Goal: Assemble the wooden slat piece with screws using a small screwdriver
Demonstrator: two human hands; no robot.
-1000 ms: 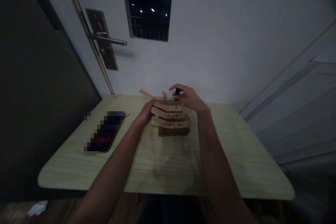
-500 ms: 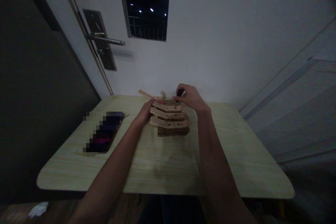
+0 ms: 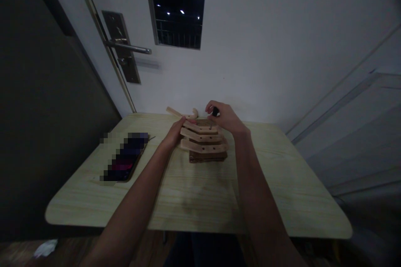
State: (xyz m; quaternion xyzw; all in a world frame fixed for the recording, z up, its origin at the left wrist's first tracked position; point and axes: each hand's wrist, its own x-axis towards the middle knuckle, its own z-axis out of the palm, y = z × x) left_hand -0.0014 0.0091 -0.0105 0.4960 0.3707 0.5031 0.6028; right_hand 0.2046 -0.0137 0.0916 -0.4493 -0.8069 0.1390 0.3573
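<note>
Three pale, bent wooden hooks (image 3: 205, 148), each with small dark holes, lie side by side across a brown block (image 3: 208, 158). My left hand (image 3: 174, 133) is at their left ends, its fingers closed on the farthest of the three; part of the grip is hidden. Above that same hook, my right hand (image 3: 228, 116) holds a small screwdriver by its black handle (image 3: 215, 111). Its thin shaft points down at the hook's right hole; whether the tip touches a screw is too small to tell. Another wooden hook (image 3: 175, 112) lies behind my left fingers.
A phone (image 3: 127, 162), partly pixelated, lies on the left of the light wood-grain table (image 3: 194, 200). A thin dark object (image 3: 152, 137) sticks out beside it. Behind the table stands a white door with a metal handle (image 3: 131, 48) and a dark window.
My right fingers have shifted on the screwdriver's handle, with the upper fingers lifting a little from it. My left hand and the hooks keep their places on the block. The view moves slightly.
</note>
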